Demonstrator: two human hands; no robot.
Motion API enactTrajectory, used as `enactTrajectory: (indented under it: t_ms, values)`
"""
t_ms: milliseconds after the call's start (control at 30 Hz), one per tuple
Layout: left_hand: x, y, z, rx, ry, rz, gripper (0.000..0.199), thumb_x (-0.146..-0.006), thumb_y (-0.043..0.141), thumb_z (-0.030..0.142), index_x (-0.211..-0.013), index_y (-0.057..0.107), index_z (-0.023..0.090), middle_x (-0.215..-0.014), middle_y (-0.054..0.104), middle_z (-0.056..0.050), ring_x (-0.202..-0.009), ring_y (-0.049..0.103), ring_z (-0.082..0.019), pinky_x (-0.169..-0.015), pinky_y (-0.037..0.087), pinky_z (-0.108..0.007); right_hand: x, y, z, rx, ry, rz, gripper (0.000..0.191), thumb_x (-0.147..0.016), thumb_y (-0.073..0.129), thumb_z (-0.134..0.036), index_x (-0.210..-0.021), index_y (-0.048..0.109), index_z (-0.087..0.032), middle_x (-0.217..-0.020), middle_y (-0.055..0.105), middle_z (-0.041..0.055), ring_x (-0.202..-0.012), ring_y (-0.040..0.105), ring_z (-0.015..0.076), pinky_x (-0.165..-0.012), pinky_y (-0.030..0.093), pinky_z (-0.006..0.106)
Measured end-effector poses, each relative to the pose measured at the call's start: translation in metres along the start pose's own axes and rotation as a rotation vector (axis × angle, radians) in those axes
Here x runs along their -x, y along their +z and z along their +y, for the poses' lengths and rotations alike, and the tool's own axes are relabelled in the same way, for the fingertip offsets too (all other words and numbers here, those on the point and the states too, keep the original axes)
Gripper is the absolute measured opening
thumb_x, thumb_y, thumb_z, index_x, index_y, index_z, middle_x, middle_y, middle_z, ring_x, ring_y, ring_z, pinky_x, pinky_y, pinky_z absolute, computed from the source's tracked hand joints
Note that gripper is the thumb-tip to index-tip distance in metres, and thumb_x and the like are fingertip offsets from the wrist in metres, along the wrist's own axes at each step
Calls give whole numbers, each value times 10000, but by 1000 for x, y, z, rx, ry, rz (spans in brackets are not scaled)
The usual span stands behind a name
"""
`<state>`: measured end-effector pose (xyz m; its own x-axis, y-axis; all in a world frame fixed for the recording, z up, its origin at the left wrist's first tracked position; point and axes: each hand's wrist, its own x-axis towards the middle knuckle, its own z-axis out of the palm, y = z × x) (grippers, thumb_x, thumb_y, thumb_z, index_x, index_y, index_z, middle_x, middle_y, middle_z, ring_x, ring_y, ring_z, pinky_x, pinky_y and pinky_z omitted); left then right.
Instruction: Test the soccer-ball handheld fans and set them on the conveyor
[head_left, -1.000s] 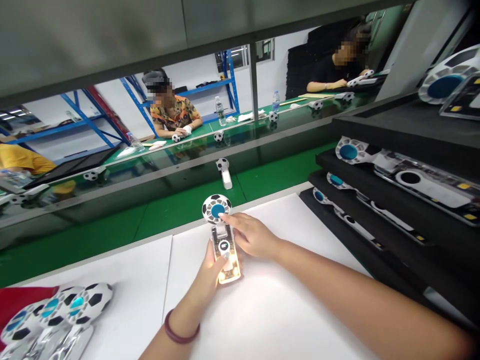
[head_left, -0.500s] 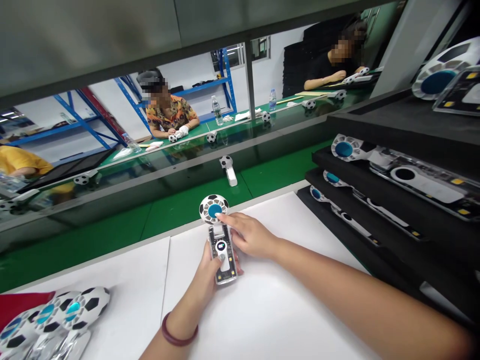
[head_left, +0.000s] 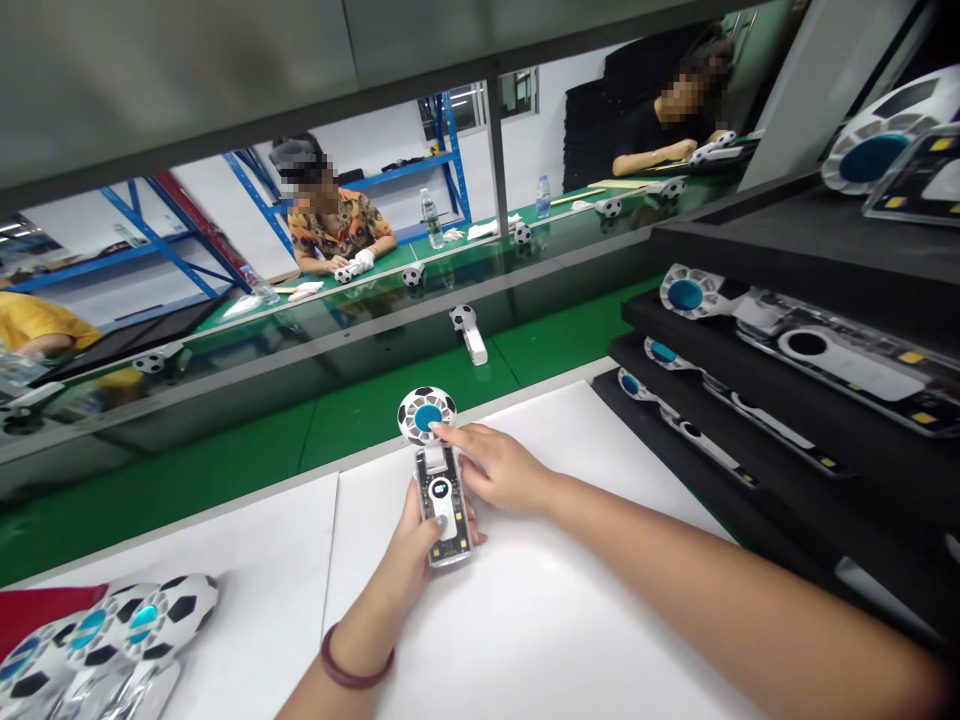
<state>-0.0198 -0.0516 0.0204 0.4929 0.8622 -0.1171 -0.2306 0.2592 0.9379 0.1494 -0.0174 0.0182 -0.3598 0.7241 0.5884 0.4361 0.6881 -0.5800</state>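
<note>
1. At the left edge of the worktop (head_left: 225, 640), a heap of football-patterned fans (head_left: 112, 640) lies untouched, by the look of it already handled.
2. The left hand (head_left: 411, 550) has its fingers wrapped round the handle of the handheld fan (head_left: 439, 470), thumb on its button; the fan lies flat mid-worktop, unlit.
3. The right hand (head_left: 499, 470) rests a fingertip on the blue hub, fingers loose, gripping nothing; I judge the check under way.
4. To the right, black trays (head_left: 750, 400) hold more fans, apparently waiting.
</note>
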Motion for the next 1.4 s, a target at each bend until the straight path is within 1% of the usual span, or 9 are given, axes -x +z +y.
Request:
enactTrajectory:
  t_ms: [367, 567, 700, 833, 1067, 1133, 1233, 1333, 1400]
  values:
    - [-1, -1, 1, -32, -13, 1, 588, -695, 622, 388, -1165, 309, 224, -819, 599, -29, -660, 601, -195, -723, 508, -472, 2, 2, 0, -125, 158, -62, 665, -817, 410, -144, -1398, 126, -299, -1167, 550, 43, -994, 545, 194, -857, 435, 360]
    - [0, 0, -1, 16, -33, 29, 581, -674, 650, 376, -1135, 325, 235, -825, 608, -27, -653, 601, -186, -744, 500, -465, 0, 3, 12, -334, 306, 0, 729, -818, 432, -151, -1396, 26, -334, -1174, 539, 24, -965, 554, 155, -860, 431, 345]
    - [0, 2, -1, 24, -25, 38, 562, -662, 661, 378, -1103, 343, 236, -812, 610, -22, -642, 602, -180, -735, 503, -443, -1, 6, 26, -437, 400, 50, 742, -802, 449, -136, -1395, 46, -329, -1157, 534, 40, -889, 569, 138, -823, 441, 334]
    - [-1, 2, -1, 24, -10, 34, 514, -665, 652, 353, -1065, 352, 235, -808, 608, -16, -635, 599, -178, -724, 506, -442, 0, 8, 34, -465, 484, 26, 687, -812, 442, -147, -1386, 116, -337, -1087, 563, 34, -842, 571, 136, -779, 447, 324]
    - [0, 5, -3, -16, 38, 42, 533, -656, 683, 403, -1052, 365, 242, -823, 602, -15, -637, 598, -179, -741, 497, -470, 1, 7, 38, -496, 488, -1, 650, -827, 434, -148, -1384, 148, -321, -1042, 574, 28, -834, 559, 128, -809, 431, 324]
    - [1, 9, 3, -49, 136, 67, 539, -639, 706, 420, -1044, 397, 244, -884, 601, -34, -699, 607, -200, -756, 495, -485, 0, 6, 37, -501, 498, 3, 646, -828, 440, -153, -1385, 152, -311, -1044, 566, 30, -819, 555, 120, -811, 429, 319]
    - [7, 15, 25, -107, 245, 85, 450, -633, 727, 385, -987, 506, 217, -956, 584, -59, -808, 596, -234, -814, 479, -508, -1, 4, 34, -497, 512, 15, 642, -820, 439, -138, -1375, 177, -329, -1084, 529, 28, -776, 552, 98, -764, 437, 287]
    - [18, 20, 54, -202, 242, 80, 397, -605, 757, 335, -946, 586, 226, -838, 598, -32, -793, 578, -232, -838, 474, -499, -1, 4, 33, -488, 517, 25, 634, -818, 435, -125, -1366, 199, -341, -1111, 505, 25, -751, 549, 81, -740, 436, 263]
    - [26, 22, 69, -285, 205, 141, 352, -687, 699, 342, -1002, 582, 238, -877, 608, -37, -824, 571, -224, -813, 486, -459, 0, 5, 34, -485, 523, 29, 629, -822, 440, -133, -1366, 202, -342, -1108, 505, 25, -752, 550, 79, -748, 436, 262]
